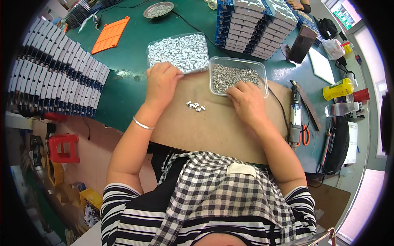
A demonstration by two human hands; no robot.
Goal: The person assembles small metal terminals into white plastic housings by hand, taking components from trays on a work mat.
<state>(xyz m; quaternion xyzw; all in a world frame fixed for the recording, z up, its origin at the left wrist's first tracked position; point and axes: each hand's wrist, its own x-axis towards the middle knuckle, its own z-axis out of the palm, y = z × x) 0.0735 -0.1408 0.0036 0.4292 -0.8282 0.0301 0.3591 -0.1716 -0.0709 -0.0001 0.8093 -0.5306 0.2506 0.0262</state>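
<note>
A clear plastic box (pixel 209 52) full of small white plastic parts (pixel 180 51) stands ahead of me. My left hand (pixel 163 82) is at its near left corner, fingers curled and closed against the edge; whether they hold a part is hidden. To its right is a clear plastic tub (pixel 265 80) of small metal screws (pixel 234 76). The closed fingertips of my right hand (pixel 248 102) dip over the near rim among the screws, and what they pinch cannot be made out. Several loose white parts (pixel 196 106) lie on the brown board (pixel 201 131) between my hands.
Tall stacks of white-and-blue units (pixel 57 69) rise at the left, more (pixel 250 30) at the back. An orange tray (pixel 111 35) and metal dish (pixel 158 10) lie far left. At right are an electric screwdriver (pixel 295 117), orange-handled cutters (pixel 304 135), a phone (pixel 302 44) and bottles (pixel 342 109).
</note>
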